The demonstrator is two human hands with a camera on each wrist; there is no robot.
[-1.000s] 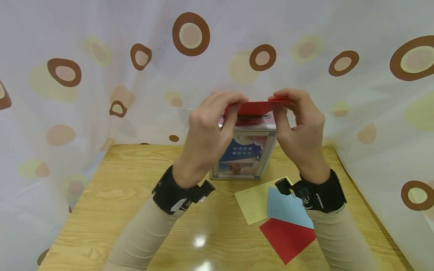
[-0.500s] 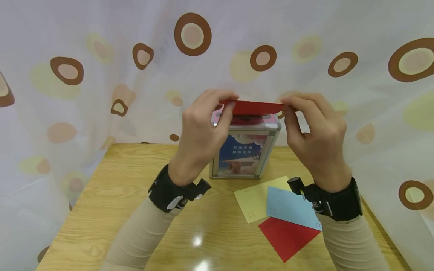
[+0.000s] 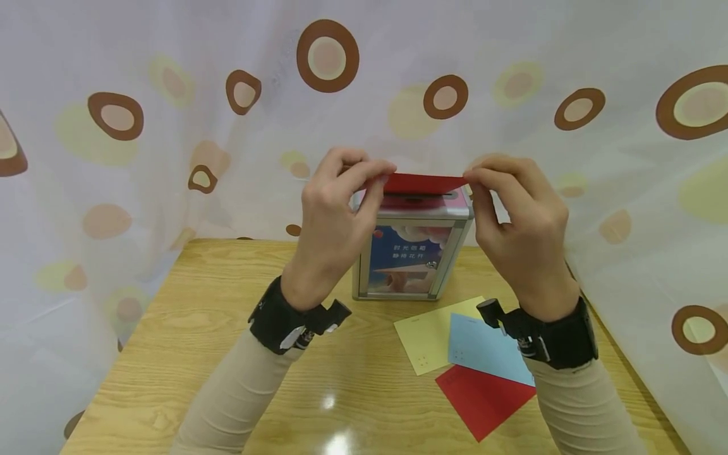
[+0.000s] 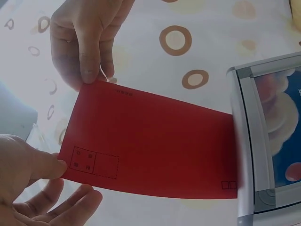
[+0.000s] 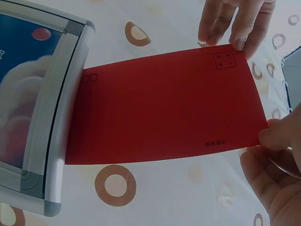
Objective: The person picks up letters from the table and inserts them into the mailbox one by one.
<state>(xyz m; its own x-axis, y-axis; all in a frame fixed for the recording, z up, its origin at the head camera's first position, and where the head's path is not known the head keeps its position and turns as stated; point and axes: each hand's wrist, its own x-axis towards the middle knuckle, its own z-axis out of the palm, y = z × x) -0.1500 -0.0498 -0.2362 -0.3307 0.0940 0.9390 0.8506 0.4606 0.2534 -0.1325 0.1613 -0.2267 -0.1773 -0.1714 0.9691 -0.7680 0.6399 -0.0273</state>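
Observation:
A red envelope [image 3: 423, 183] stands on edge over the slotted top of a suggestion-style letter box [image 3: 400, 259], which has a metal frame and a blue picture front. My left hand [image 3: 338, 212] pinches the envelope's upper left corner between thumb and fingers. At the opposite upper corner, my right hand [image 3: 523, 224] pinches it the same way. In the left wrist view the envelope [image 4: 150, 141] shows small printed boxes, and its lower edge is hidden behind the box's metal rim [image 4: 243, 155]. The right wrist view shows the envelope [image 5: 164, 108] slightly bowed.
On the wooden table [image 3: 227, 303], a yellow envelope [image 3: 422, 341], a light blue envelope [image 3: 483, 347] and another red envelope [image 3: 483, 401] overlap in front of the box, partly under the right forearm. A patterned white curtain [image 3: 364, 126] hangs behind and at both sides.
My right hand has shifted right along the red envelope to its corner, then slightly back left. My left hand has moved a little left. The envelopes on the table lie as before.

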